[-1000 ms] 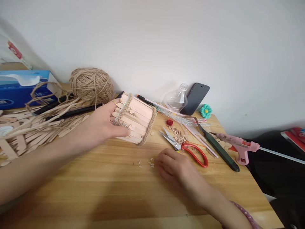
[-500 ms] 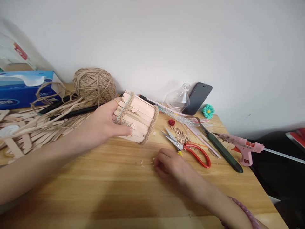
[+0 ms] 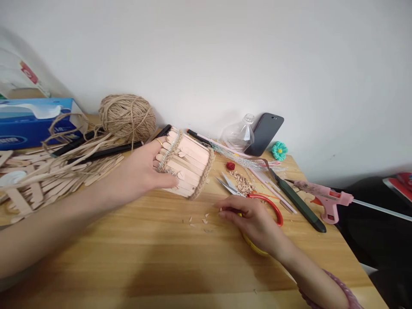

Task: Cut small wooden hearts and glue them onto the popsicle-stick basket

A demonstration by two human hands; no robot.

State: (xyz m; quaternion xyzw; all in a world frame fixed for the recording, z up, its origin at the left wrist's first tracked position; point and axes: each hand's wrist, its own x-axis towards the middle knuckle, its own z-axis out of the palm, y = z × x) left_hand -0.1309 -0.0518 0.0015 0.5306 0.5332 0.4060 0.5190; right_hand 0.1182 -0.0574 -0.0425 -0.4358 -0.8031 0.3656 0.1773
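My left hand (image 3: pixel 144 167) is closed around a craft-stick holder (image 3: pixel 193 159), tilted above the table, with its thumb on the front. Braided twine edges the holder at both ends, silvery tinsel runs along one braid, and small wooden petal-like pieces sit on its face. My right hand (image 3: pixel 247 219) hovers low over the table, thumb and fingers pinched on what looks like a small wood chip (image 3: pixel 220 210). Several more wood chips (image 3: pixel 204 221) lie just left of it. Behind that hand, red-handled scissors (image 3: pixel 273 206) are partly hidden, and a yellow handle (image 3: pixel 255 246) shows beneath it.
Craft sticks (image 3: pixel 64 180), a twine ball (image 3: pixel 127 118) and a blue tissue box (image 3: pixel 32 124) fill the left. Along the back stand a cut clear bottle (image 3: pixel 240 135) and a phone (image 3: pixel 265 134). A pink glue gun (image 3: pixel 325 197) lies near the right edge beside a dark green-handled tool (image 3: pixel 301 204).
My right hand has moved right and its fingers have come into a pinch, uncovering chips on the table. The holder stays in my left hand, slightly lower in view.
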